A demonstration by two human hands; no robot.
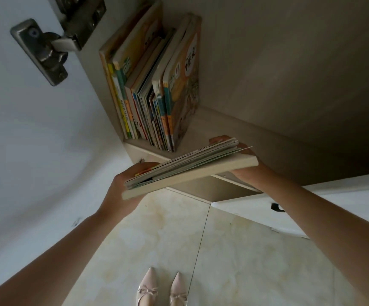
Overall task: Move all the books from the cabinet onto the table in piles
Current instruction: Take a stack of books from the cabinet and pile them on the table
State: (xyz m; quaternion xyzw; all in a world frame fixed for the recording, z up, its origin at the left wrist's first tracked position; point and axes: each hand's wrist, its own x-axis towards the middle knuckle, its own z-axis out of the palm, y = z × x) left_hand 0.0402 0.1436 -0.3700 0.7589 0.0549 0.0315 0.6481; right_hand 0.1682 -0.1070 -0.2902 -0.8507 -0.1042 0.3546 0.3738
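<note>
A flat stack of several books (pixel 190 171), thin ones on top of a thick pale one, is held level in front of the cabinet shelf (pixel 212 122). My left hand (pixel 126 184) grips its near left end, with the thumb on top. My right hand (pixel 245 171) holds the far right end from below, fingers curling up round the edge. On the shelf, a row of several colourful books (pixel 152 91) stands upright against the cabinet's left wall. No table is in view.
The open white cabinet door (pixel 35 129) with a metal hinge (pixel 46 49) fills the left. A white drawer front with a dark handle (pixel 277 207) juts out lower right. Below lie a pale marbled tile floor (pixel 234 250) and my two shoes (pixel 161 290).
</note>
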